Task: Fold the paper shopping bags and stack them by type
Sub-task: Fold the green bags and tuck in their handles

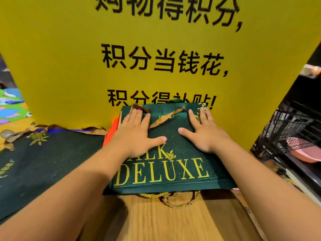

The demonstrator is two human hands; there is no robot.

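Both hands lie flat with fingers spread — left hand (pixel 133 134) and right hand (pixel 205 133) pressing the folded green bag (pixel 165 173) onto the wooden table (pixel 173 221). Another dark green bag (pixel 43 164) lies just left; a yellow sign (pixel 69 58) stands behind — a wire basket (pixel 284 129) right.

Both arms bare, reaching forward. The left forearm (pixel 69 193) enters from 7 o'clock and the right forearm (pixel 271 185) from 4 o'clock, both converging toward centre. Palm down, the left hand (pixel 137 134) lies flat with fingers straight and spread, pointing to 12 o'clock, thumb splayed toward 3. Just beside it the right hand (pixel 205 131) mirrors this: flat, fingers straight, thumb toward 9. Thumb tips near, not touching.
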